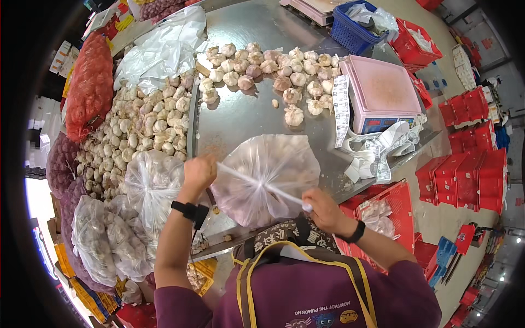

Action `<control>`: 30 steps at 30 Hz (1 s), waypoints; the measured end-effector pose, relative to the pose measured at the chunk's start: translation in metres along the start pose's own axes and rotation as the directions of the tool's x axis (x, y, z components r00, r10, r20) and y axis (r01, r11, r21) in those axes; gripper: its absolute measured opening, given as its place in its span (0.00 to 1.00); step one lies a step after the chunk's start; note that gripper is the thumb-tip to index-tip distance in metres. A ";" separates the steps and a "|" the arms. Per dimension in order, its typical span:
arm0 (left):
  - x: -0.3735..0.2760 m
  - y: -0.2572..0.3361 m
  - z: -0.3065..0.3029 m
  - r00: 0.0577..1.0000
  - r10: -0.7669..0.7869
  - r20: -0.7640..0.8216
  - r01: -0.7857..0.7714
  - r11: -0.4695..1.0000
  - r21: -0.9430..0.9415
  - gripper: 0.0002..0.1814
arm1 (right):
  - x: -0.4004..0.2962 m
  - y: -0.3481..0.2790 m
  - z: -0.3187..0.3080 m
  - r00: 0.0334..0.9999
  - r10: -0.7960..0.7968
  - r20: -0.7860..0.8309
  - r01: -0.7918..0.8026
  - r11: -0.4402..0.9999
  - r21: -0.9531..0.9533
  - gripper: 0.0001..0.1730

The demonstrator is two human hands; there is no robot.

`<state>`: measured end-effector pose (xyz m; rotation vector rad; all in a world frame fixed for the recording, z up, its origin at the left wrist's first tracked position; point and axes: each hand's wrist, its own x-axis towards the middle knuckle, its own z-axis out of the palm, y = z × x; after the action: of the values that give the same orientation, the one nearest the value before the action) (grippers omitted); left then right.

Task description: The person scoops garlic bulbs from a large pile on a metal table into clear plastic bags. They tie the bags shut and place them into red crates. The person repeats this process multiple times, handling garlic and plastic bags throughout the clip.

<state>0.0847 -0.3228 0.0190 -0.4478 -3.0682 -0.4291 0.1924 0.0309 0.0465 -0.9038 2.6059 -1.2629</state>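
A clear plastic bag (283, 164) of garlic sits on the steel table in front of me, its top gathered to a tight point. From that point a twisted strip of plastic (242, 174) stretches out to both sides. My left hand (199, 175) grips the strip's left end, near the metal divider. The right end is in my right hand (324, 210), low over the bag's near right side, with a small white wad at the fingers. Just left of the bag stands another filled, closed plastic bag (149, 188). Loose garlic bulbs (268, 65) lie beyond it on the table.
A big garlic heap (139, 123) and a red mesh sack (90, 86) occupy the left. At right are a pink scale (381, 84), a strip of printed labels (341, 110) and a red crate (404, 209) holding bags. A blue basket (352, 30) stands at the far edge.
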 end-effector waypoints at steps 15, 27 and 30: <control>0.003 0.154 -0.093 0.944 0.331 -0.015 -0.255 0.696 -0.671 0.06 | 0.092 -0.031 0.035 0.994 0.108 -0.019 -0.099 0.958 0.271 0.13; -0.009 0.090 -0.037 0.995 -0.029 -0.097 -0.030 0.826 -0.563 0.06 | 0.086 0.012 0.030 0.884 0.362 0.296 -0.409 0.293 0.864 0.21; -0.017 0.113 -0.044 0.974 0.223 -0.030 -0.204 0.819 -0.536 0.05 | 0.091 0.020 0.045 0.818 0.485 0.310 -0.420 0.134 0.898 0.17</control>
<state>0.1321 -0.2351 0.0910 -0.8045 -2.8306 -1.2906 0.1239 -0.0407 0.0169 0.2025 1.2987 -2.1250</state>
